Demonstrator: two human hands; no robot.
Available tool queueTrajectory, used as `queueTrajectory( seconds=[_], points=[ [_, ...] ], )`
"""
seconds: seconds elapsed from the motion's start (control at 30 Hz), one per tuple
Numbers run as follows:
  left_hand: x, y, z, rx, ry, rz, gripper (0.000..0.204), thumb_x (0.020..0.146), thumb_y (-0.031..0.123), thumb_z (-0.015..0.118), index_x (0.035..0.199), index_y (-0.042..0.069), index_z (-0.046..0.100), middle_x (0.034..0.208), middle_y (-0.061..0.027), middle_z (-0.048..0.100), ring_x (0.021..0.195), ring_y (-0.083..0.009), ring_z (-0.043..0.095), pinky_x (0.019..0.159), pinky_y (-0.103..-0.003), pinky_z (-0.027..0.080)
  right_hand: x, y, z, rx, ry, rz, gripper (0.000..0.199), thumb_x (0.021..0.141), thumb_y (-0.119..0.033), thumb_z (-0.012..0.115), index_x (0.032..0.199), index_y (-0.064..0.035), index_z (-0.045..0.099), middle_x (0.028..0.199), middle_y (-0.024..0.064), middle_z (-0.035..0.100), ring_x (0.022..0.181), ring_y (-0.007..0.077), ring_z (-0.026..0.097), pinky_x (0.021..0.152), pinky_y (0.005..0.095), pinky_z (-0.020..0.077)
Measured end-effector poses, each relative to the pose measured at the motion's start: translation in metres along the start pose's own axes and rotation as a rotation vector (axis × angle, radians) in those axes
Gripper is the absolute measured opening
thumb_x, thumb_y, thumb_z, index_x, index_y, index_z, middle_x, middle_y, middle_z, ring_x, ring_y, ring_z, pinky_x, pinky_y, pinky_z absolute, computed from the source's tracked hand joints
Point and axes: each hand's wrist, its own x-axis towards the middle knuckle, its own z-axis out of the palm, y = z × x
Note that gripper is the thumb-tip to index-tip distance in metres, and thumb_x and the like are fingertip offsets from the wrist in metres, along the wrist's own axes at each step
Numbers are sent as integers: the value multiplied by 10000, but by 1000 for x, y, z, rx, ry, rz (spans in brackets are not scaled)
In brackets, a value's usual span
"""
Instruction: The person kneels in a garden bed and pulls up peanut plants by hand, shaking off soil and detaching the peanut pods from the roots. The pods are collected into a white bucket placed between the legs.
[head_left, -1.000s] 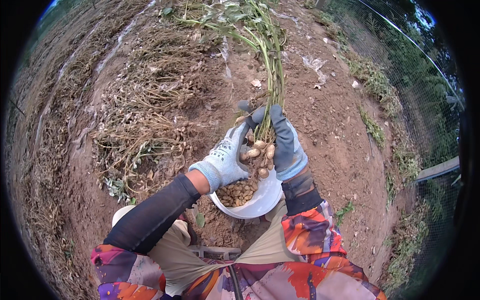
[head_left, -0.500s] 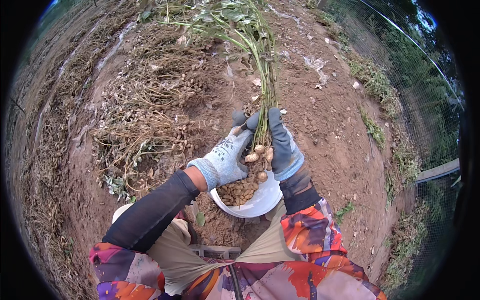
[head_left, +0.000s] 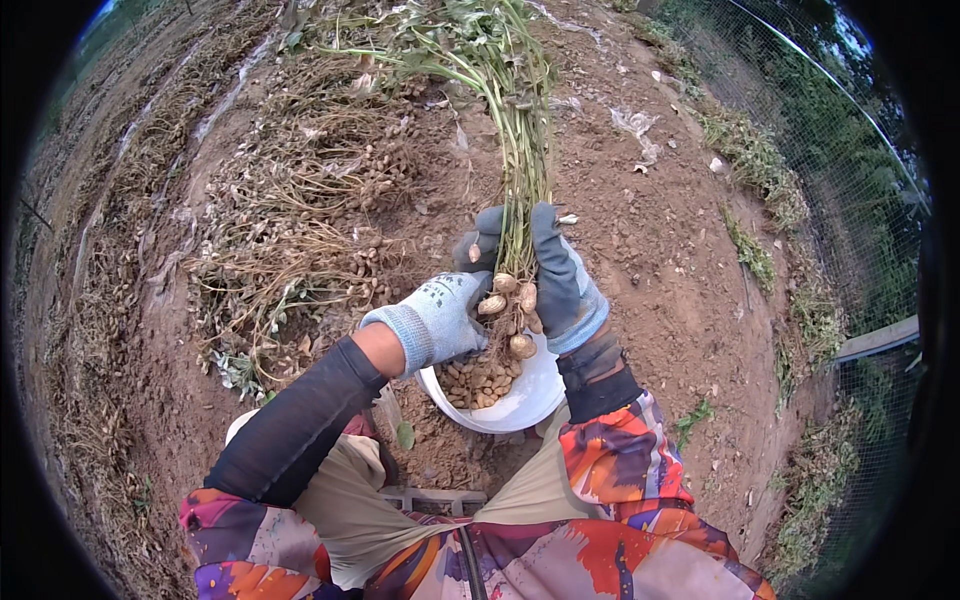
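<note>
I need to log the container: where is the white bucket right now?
In the head view, the white bucket is just below centre, below and right of the left hand, partly hidden by hanging peanut pods.

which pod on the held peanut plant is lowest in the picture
The rounded tan pod over the white plastic bucket; the others sit higher, nearer the green stems.

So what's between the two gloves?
In the head view, between the left glove and right glove: green stems, with peanuts at their lower end.
</note>
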Motion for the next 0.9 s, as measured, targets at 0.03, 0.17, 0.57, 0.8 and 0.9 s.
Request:
queueTrajectory(
  seconds=[0.03, 0.17, 0.57, 0.8, 0.9],
  points=[
    [2, 0, -1, 14, -66, -109, 415, 638, 86, 651, 1032, 8, 546, 825, -124, 621, 790, -229, 622, 714, -332, 500, 1, 0, 6, 27, 16, 15, 608, 862, -575, 428, 1101, -25, 527, 904, 81, 595, 853, 207, 597, 791, 351, 497],
    [2, -7, 0, 169, -159, -87, 347, 672, 166, 624, 963, -7, 552, 760, -175, 613, 730, -324, 619, 663, -381, 493, -3, -5, 24, 95, 99, 71, 595, 886, -542, 421, 1120, -1, 504, 666, -33, 401, 614, 101, 442, 595, 283, 441],
    [3, -28, 25, -96, 99, 283, 348, 741, -19, 550, 1087, 16, 552, 838, -80, 630, 757, -160, 587, 693, -315, 476, -3, 2, -5, 965, -89, 74, 483, 945, -421, 405, 1091, 26, 515, 564, -74, 314, 471, 44, 335, 493, 215, 374],
    [6, -21, 29, 345, 4, 141, 555, 734, 114, 683, 1237, 16, 471, 1178, -166, 534, 1003, -216, 572, 821, -341, 486, -3, -10, -24, 829, 97, -57, 477, 932, -409, 449, 1118, 30, 476, 634, -76, 404, 538, 47, 407, 548, 224, 405],
    [15, -34, 22, 274, 37, 57, 585, 718, 158, 701, 1238, 27, 466, 1160, -165, 527, 1028, -244, 558, 841, -343, 473, -6, -14, -16, 477, 243, -10, 529, 919, -439, 458, 1137, 42, 469, 642, -66, 429, 544, 56, 449, 568, 234, 456]
  ],
)
